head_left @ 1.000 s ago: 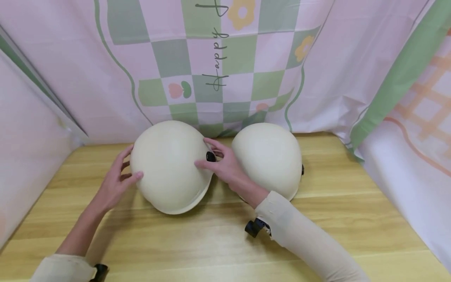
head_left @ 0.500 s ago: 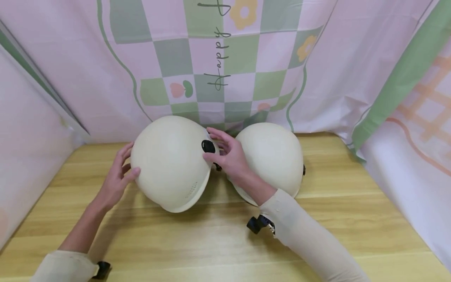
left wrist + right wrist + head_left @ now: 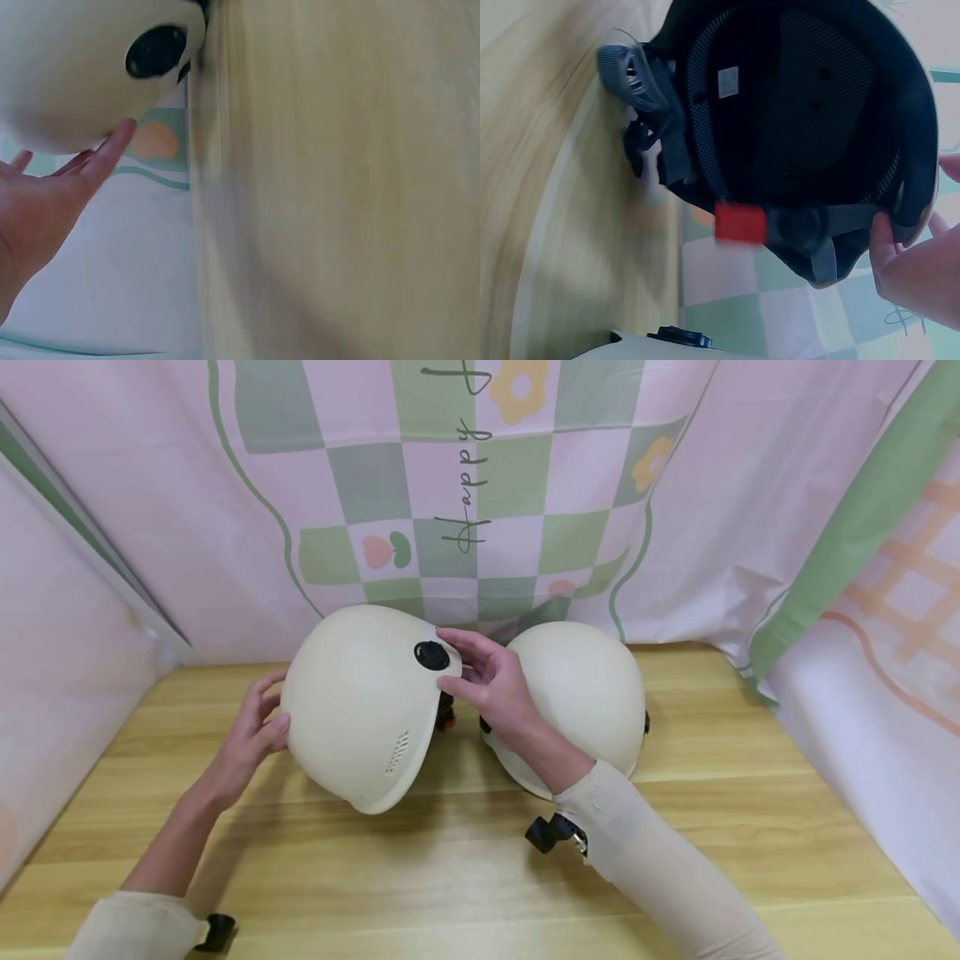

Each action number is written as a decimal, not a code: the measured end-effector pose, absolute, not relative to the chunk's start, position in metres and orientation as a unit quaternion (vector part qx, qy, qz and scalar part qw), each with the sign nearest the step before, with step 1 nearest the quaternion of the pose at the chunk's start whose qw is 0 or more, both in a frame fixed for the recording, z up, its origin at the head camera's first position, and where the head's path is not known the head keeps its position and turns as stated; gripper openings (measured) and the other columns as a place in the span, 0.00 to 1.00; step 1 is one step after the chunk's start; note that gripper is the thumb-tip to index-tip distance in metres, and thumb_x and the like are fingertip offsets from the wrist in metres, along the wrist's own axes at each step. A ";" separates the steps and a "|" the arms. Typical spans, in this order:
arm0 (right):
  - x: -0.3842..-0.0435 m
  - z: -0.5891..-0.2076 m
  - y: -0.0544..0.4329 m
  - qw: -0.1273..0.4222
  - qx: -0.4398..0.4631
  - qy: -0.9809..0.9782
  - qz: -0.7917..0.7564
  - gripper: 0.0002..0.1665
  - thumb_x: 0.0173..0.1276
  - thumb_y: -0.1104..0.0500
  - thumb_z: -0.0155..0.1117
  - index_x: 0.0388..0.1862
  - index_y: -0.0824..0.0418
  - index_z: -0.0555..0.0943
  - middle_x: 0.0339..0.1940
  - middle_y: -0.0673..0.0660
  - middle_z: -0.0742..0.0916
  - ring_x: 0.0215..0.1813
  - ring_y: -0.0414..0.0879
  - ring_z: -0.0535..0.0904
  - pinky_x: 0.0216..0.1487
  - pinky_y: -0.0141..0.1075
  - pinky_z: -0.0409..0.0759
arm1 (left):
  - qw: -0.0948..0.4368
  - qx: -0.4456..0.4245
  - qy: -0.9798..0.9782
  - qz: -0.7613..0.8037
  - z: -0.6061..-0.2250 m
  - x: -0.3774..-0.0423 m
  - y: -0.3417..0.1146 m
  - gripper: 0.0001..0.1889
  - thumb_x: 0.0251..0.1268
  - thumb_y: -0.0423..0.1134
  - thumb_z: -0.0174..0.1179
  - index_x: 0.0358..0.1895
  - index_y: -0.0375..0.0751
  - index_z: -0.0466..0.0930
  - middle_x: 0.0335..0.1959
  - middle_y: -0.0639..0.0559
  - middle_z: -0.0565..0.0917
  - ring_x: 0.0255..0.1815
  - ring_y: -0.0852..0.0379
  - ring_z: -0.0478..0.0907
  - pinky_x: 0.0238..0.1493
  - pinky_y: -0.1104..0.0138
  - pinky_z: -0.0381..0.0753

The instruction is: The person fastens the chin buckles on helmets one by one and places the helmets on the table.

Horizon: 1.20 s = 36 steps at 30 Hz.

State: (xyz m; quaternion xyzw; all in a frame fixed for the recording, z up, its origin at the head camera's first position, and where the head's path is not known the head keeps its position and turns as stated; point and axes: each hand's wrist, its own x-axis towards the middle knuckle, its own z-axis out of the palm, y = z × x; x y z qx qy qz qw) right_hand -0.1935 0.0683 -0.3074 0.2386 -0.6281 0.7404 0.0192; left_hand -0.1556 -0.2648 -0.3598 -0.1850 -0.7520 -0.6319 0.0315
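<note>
A cream helmet (image 3: pixel 352 702) is tilted on its side, its crown to the left and its open side facing right. My left hand (image 3: pixel 243 747) rests on the crown with extended fingers, which the left wrist view shows along the shell. My right hand (image 3: pixel 498 689) pinches the rim beside a round black side fitting (image 3: pixel 432 655). Inside, the right wrist view shows dark padding (image 3: pixel 829 97), a chin strap (image 3: pixel 851 219) near the right thumb and a red buckle piece (image 3: pixel 740 223). Beyond the right hand sits a second cream helmet (image 3: pixel 581 693), dome up.
A wood-grain table (image 3: pixel 465 877) carries both helmets. Behind it hangs a checked, printed curtain (image 3: pixel 510 477), close to the tilted helmet. More cloth (image 3: pixel 900 635) borders the right side, and a pale panel (image 3: pixel 67 635) stands at the left.
The left helmet has rolled from dome-up onto its side, so its rim and vent slots now face right. My right hand rose slightly with the rim; the second helmet stayed put.
</note>
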 end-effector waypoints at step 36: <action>-0.192 -0.287 0.054 0.068 0.256 -0.650 0.713 0.22 0.68 0.75 0.65 0.61 0.77 0.78 0.63 0.68 0.83 0.57 0.44 0.81 0.60 0.37 0.81 | 0.183 -0.233 -0.791 -0.535 -0.338 -0.159 -0.235 0.37 0.64 0.28 0.58 0.79 0.44 0.65 0.75 0.54 0.71 0.73 0.56 0.68 0.60 0.73 0.73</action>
